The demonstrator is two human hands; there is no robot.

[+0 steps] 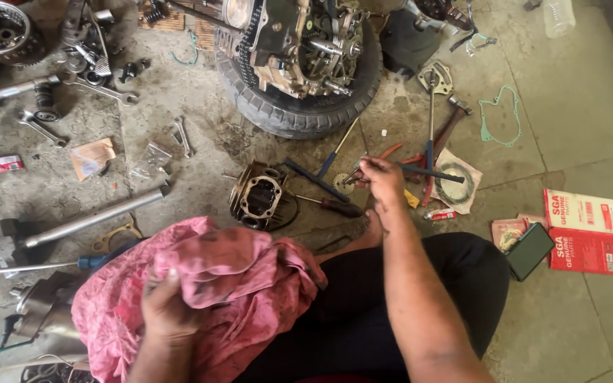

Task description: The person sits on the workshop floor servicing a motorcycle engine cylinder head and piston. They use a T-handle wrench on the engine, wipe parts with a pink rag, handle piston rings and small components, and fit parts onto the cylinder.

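Note:
My left hand (168,308) grips a large pink rag (207,284) bunched on my lap. My right hand (381,181) is stretched out over the floor, with its fingers closed on a thin metal tool (355,172) among a heap of hand tools (420,167). Just left of that hand lie a small toothed sprocket (343,184) and a dark T-handle wrench (317,179). An engine cylinder block (258,196) sits on the concrete in front of my knees, and a screwdriver (331,206) lies beside it.
An engine (299,42) rests on a black tyre (299,113) at the top centre. Spanners (101,89), a clutch basket (1,32), a long steel tube (97,216) and gaskets (499,117) lie scattered about. Red parts boxes (589,230) and a dark phone (530,250) are at right.

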